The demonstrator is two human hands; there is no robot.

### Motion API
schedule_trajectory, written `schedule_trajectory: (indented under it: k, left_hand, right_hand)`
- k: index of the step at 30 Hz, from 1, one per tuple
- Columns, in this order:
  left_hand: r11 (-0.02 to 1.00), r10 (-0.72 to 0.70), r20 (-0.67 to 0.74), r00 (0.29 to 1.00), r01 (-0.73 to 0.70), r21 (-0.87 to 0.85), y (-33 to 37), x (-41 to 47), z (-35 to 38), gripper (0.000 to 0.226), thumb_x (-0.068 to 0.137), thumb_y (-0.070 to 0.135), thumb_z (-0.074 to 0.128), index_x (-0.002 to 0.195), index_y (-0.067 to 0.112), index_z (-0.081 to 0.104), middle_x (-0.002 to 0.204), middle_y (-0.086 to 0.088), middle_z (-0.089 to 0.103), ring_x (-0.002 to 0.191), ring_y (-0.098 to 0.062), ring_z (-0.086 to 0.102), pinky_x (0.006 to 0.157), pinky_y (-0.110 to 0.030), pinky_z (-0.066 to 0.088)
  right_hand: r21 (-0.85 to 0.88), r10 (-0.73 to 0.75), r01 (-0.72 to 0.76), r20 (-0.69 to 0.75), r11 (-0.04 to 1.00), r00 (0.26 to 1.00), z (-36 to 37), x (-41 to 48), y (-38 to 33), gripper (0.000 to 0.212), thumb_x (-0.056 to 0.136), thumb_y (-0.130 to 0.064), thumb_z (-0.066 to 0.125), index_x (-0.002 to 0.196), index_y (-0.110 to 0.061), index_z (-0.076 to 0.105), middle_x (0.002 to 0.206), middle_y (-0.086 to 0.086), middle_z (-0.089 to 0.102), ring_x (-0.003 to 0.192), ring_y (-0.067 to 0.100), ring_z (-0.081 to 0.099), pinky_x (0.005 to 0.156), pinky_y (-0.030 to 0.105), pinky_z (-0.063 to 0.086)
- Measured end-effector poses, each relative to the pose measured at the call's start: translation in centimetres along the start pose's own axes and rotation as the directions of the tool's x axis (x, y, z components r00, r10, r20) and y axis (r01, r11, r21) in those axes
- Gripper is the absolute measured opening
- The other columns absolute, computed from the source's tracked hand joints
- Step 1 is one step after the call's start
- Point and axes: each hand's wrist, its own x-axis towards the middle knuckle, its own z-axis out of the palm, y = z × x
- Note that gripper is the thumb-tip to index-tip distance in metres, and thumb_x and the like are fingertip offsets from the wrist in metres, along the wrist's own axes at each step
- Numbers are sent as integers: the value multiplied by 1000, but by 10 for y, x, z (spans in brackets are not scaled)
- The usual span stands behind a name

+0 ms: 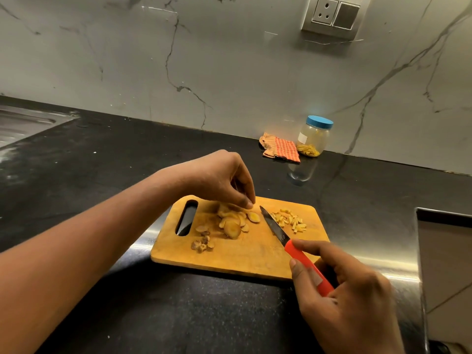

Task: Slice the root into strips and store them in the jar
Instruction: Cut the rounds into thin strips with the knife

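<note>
A wooden cutting board (245,254) lies on the black counter. Flat yellow root slices (233,223) are piled at its middle, thin cut strips (291,221) lie to the right, and brown peel scraps (203,244) sit at the lower left. My left hand (224,177) hovers over the slices with its fingertips curled down onto the top of the pile. My right hand (342,295) grips the red handle of a knife (275,226), whose dark blade points up-left between slices and strips. A clear jar (313,137) with a blue lid, holding some yellow strips, stands at the back wall.
An orange checked cloth (279,148) lies beside the jar. A steel sink (23,121) is at the far left. A raised steel-edged surface (444,264) borders the counter on the right. A wall socket (334,15) is above.
</note>
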Motion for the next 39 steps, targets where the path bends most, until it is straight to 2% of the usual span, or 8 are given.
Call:
schedule_trajectory:
  k: [3,6,9,17,22,30,36,39]
  left_hand:
    - [1000,-3,53,999,3,4,5,0,4,17,80,33,77,96,27,78,90,17,70,87,0,64,75,-16,52]
    - [1000,3,77,997,-4,13,9,0,7,20,77,37,80,94,27,78,90,17,71,86,0,64,88,-25,54]
    - [1000,5,78,997,-7,14,12,-1,8,19,76,34,81,94,28,79,93,17,71,91,-4,63,94,-33,54]
    - [1000,-10,85,996,8,21,13,3,11,17,77,32,80,93,26,80,97,14,70,98,-10,62,96,-39,52]
    - [1000,-18,105,994,16,21,13,3,11,15,78,31,80,91,26,80,92,15,70,91,-9,61,96,-39,52]
    - [999,-19,110,994,14,45,14,3,11,12,79,33,79,90,28,79,97,11,70,97,-12,61,94,-41,52]
    - [997,-25,102,995,18,70,16,3,11,13,80,32,78,91,27,79,93,15,66,97,-12,60,94,-36,53]
    - [996,-18,101,995,9,87,16,3,11,14,80,33,78,92,26,79,90,19,64,96,-11,59,92,-33,53]
  right_hand:
    - [-30,-29,29,13,999,1000,0,1,-2,36,67,-20,82,99,-31,71,65,-20,55,51,-2,51,44,5,40]
    - [-67,-60,60,-11,996,998,0,0,-4,33,63,-20,84,94,-24,73,71,-14,62,53,-1,55,53,2,46]
    - [-89,-72,70,-26,994,997,0,-1,-4,30,59,-19,86,85,-20,73,71,-9,67,56,-4,54,58,-7,37]
    - [-86,-87,84,-36,993,996,2,-3,-4,28,59,-19,86,85,-19,74,75,-10,68,59,-5,55,61,-6,39]
    - [-99,-94,90,-32,991,995,4,-3,-3,31,58,-17,88,86,-18,74,76,-7,70,59,3,61,59,8,50]
    - [-116,-128,129,21,985,992,4,-1,-3,30,58,-15,87,85,-18,74,74,-9,69,60,-1,58,64,-7,39]
    - [-127,-152,161,83,979,985,7,6,-8,26,66,-14,83,90,-17,74,77,-7,69,61,4,62,57,14,54]
    - [-152,-134,155,141,976,981,9,14,-11,23,72,-15,78,95,-18,72,80,-6,69,65,7,63,56,21,56]
